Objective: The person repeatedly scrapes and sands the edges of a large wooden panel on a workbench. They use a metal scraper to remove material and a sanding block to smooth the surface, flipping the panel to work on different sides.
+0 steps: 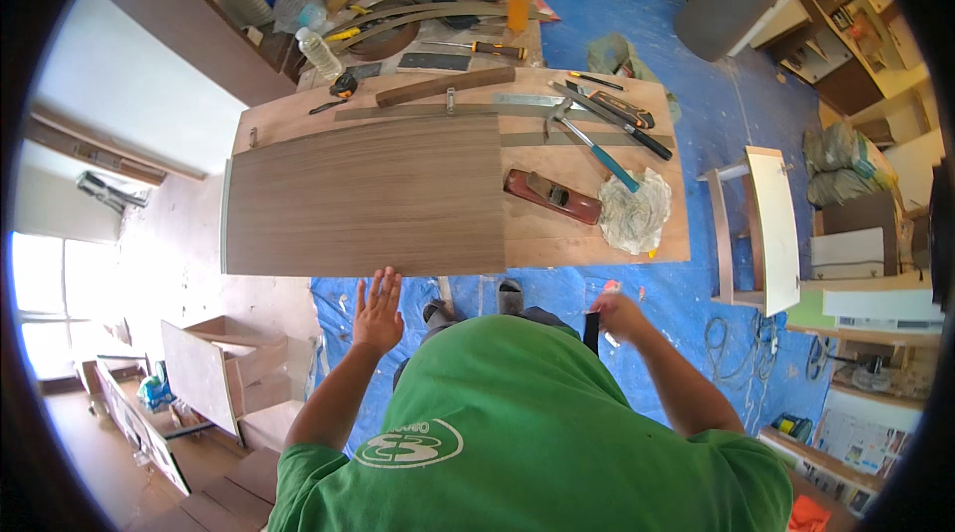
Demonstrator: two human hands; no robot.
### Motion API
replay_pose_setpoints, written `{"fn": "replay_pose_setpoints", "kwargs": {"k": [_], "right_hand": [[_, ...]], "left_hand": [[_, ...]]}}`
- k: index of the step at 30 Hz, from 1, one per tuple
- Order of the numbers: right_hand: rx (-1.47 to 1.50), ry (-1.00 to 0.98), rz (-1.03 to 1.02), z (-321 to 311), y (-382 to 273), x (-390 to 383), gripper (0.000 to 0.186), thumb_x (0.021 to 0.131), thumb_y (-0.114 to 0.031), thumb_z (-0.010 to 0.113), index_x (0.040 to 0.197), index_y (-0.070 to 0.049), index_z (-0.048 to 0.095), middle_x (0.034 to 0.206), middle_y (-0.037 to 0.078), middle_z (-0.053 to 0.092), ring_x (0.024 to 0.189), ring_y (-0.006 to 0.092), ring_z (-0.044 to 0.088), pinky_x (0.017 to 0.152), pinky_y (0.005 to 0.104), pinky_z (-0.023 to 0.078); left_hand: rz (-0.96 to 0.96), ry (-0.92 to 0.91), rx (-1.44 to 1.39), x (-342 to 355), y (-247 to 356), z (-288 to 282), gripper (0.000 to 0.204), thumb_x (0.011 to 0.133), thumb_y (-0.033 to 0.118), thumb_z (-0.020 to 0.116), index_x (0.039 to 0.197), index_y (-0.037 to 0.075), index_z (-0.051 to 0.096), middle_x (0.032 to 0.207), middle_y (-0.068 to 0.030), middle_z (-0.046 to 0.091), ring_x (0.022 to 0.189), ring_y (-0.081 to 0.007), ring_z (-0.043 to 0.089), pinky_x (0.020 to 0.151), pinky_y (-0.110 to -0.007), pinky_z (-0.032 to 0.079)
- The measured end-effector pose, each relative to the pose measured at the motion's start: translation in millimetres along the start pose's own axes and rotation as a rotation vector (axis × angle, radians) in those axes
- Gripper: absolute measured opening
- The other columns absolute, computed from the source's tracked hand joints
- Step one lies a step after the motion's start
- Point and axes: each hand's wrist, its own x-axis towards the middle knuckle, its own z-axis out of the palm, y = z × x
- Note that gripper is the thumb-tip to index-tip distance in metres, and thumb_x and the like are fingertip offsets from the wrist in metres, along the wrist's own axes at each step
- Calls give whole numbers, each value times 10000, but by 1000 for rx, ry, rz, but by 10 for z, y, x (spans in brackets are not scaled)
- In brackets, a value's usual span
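Taking twelve o'clock as straight ahead of the person, the left hand is at about ten o'clock, opened out with its fingers extended and fingertips at the near edge of a wood-grain panel, probably to steady or square it. The right hand, slightly blurred at two o'clock, is curled, apparently around a narrow black strip; what that is I cannot tell. It is held low, clear of the work. Underfoot spreads a blue tarpaulin, likely there to protect the floor.

The panel lies flat from ten to twelve o'clock on a plywood worktop, its near edge close to the person, perhaps for easy reach. Just past twelve, a red-brown hand plane rests beside its right edge, with a crumpled whitish sheet at one o'clock. Farther out, a blue-handled hammer and a handsaw lie around one, seemingly set aside to leave the panel's face unobstructed.

Beyond the panel's far edge, a dark wooden batten sits near twelve and a tape measure at eleven. Farthest, at twelve, an orange-liquid bottle stands upright.
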Motion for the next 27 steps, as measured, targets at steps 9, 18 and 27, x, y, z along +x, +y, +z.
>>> {"fn": "replay_pose_setpoints", "kwargs": {"k": [9, 18, 27], "right_hand": [[-142, 607, -248, -2203, -1522, 1096, 254, 1001, -209, 638, 1221, -82, 644, 832, 72, 627, 659, 162, 559, 597, 327, 461], [-754, 556, -104, -2707, -1326, 1944, 510, 909, -199, 724, 1390, -82, 601, 1223, 215, 619, 1101, 401, 638, 933, 467, 519], [-971, 557, -28, -2668, -1403, 2044, 509, 916, -152, 674, 1415, -107, 589, 1209, 224, 637, 1118, 430, 641, 961, 495, 522]], "left_hand": [[-1015, -340, -469, -898, -839, 447, 719, 922, 393, 629, 1536, 90, 409, 1456, -197, 553, 1319, -383, 542, 1067, -512, 431], [-722, 187, -1253, -520, 206, 753, 393, 940, 113, 737, 1307, 47, 611, 1098, -73, 714, 988, -170, 665, 845, -311, 535], [-957, 148, -1745, 580, 856, 325, 545, 1043, 536, 558, 1208, 26, 662, 1065, -81, 740, 942, -174, 677, 822, -331, 506]]}}
